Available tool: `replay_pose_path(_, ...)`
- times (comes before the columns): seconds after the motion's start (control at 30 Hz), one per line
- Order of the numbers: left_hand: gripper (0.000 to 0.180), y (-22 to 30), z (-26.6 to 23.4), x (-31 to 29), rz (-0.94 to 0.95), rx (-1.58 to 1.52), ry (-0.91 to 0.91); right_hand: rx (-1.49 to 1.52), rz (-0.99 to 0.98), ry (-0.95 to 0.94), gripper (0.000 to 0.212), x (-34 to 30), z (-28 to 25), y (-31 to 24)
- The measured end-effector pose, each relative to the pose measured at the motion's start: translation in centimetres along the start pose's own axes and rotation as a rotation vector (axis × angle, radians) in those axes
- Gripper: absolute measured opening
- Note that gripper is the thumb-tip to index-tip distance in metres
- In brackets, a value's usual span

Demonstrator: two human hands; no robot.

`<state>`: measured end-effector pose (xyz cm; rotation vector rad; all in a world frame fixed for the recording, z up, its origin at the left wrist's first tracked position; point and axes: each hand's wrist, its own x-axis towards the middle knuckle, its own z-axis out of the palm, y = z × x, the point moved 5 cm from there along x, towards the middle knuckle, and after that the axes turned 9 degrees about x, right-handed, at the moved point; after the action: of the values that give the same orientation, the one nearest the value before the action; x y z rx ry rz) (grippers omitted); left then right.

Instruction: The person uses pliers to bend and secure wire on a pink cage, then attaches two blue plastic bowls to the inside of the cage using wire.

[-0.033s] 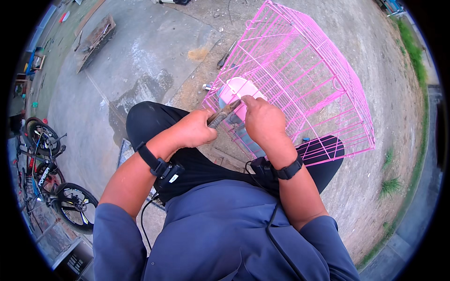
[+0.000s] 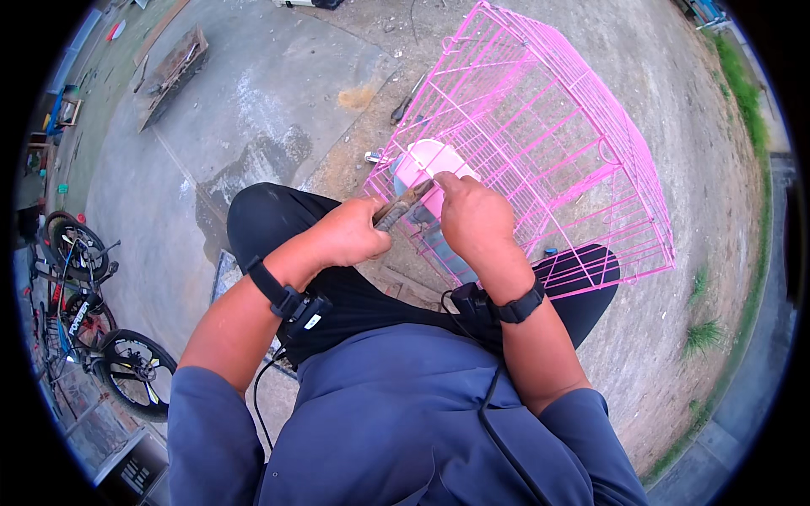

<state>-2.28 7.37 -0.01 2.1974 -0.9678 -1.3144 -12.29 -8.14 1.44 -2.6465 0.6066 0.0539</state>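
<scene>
My left hand [image 2: 350, 232] is closed round the handles of a worn, brownish pair of pliers [image 2: 403, 205]. The tool slants up to the right, its tip close to the near side of a pink wire cage [image 2: 586, 181]. My right hand [image 2: 478, 215] is curled at that same spot, its index finger by the tip of the pliers. What its fingers grip, if anything, is hidden behind the hand. The cage leans tilted over my right knee. Behind its wires shows a pale pink plastic box [image 2: 426, 158], partly covered by the pliers and my right hand.
Bicycles [image 2: 89, 320] stand at the left. A dirty trough-like tray [image 2: 173, 78] lies on the concrete at the far left. A small blue object [image 2: 551, 251] is on the ground near my right knee. Black cables [image 2: 498, 426] run from my wrists along my body. Grass [image 2: 702, 337] grows at the right.
</scene>
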Motion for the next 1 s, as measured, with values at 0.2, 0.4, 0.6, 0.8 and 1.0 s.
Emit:
replay_pose_path(0.2, 0.037, 0.0, 0.0, -0.2, 0.051, 0.44, 0.291, -0.012, 0.003, -0.006, 0.029, 0.2, 0.1, -0.1)
replay_pose_path(0.4, 0.037, 1.2, 0.2, -0.7, 0.091, 0.729, 0.427, -0.025, 0.014, -0.013, 0.028, 0.2, 0.0, 0.0)
replay_pose_path(0.6, 0.037, 0.6, 1.0, -1.0, -0.007, 0.74, 0.383, -0.015, 0.004, 0.003, 0.028, 0.3, 0.1, -0.2)
replay_pose_path(0.8, 0.033, -1.5, 4.1, -1.5, -0.29, -0.382, -0.156, -0.037, 0.03, -0.024, 0.029, 0.3, 0.1, 0.0)
replay_pose_path(1.0, 0.048, -0.4, 7.8, -2.0, -0.112, -1.084, -0.29, -0.036, 0.056, -0.119, 0.033, 0.6, 0.0, -0.4)
